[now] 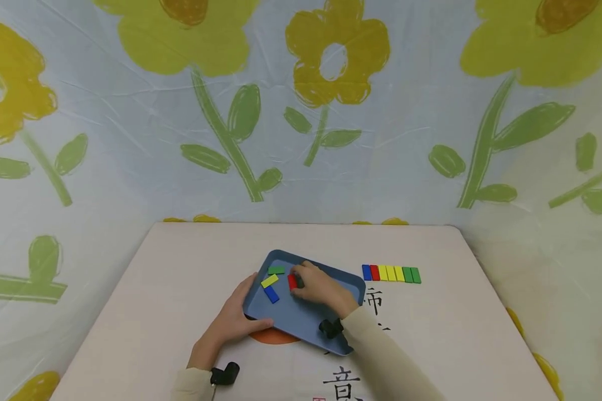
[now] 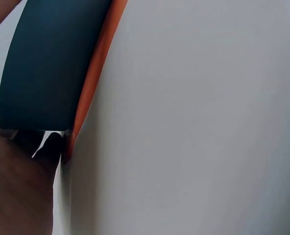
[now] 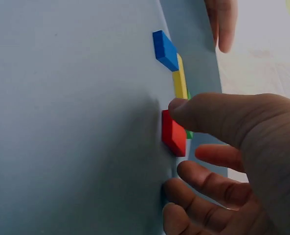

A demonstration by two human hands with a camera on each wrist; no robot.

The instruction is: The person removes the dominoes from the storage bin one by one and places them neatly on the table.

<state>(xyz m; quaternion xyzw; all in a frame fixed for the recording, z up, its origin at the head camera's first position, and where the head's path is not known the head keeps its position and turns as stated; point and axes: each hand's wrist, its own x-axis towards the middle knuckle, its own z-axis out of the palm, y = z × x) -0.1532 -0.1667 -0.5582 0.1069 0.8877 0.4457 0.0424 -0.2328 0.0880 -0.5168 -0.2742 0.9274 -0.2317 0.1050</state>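
A blue-grey tray (image 1: pixel 306 320) sits at an angle on the table. My left hand (image 1: pixel 238 314) grips its left corner, thumb along the near edge; the left wrist view shows the tray's dark side wall (image 2: pixel 52 63) against that hand (image 2: pixel 20 181). Inside the tray, my right hand (image 1: pixel 318 284) pinches a red block (image 3: pixel 173 134) between thumb and fingers. Left of it lie a green block (image 1: pixel 276 270), a yellow block (image 1: pixel 270 280) and a blue block (image 1: pixel 271 294). A dark green patch, perhaps another block, shows partly under the right hand.
Right of the tray, a row of blocks lies side by side: a blue block (image 1: pixel 366 272), a red block (image 1: pixel 374 272), several yellow ones and two green ones. The tabletop (image 1: pixel 205 250) bears printed black characters and an orange shape. Flower-patterned cloth (image 1: pixel 381 178) surrounds it.
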